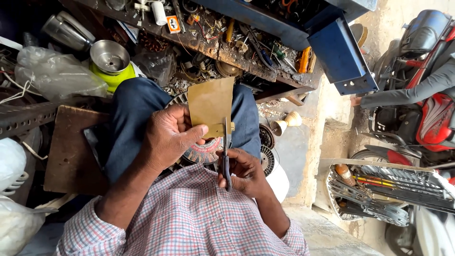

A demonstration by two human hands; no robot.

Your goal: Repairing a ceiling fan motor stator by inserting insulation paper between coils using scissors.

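The tan sheet of card [210,105] stands upright above the person's lap, its long side running away from the body toward the workbench [246,66]. The left hand [167,137] pinches its lower left part, thumb on the front and fingers closed behind. The scissors [226,154] come from below on the right edge, blades pointing up along this long side. The right hand [242,171] is closed around their dark handles, and it is the hand nearer to the cut line. Under the sheet a round label with red and dark print [204,151] lies on the lap. On the workbench sits a small square orange and white label [173,24].
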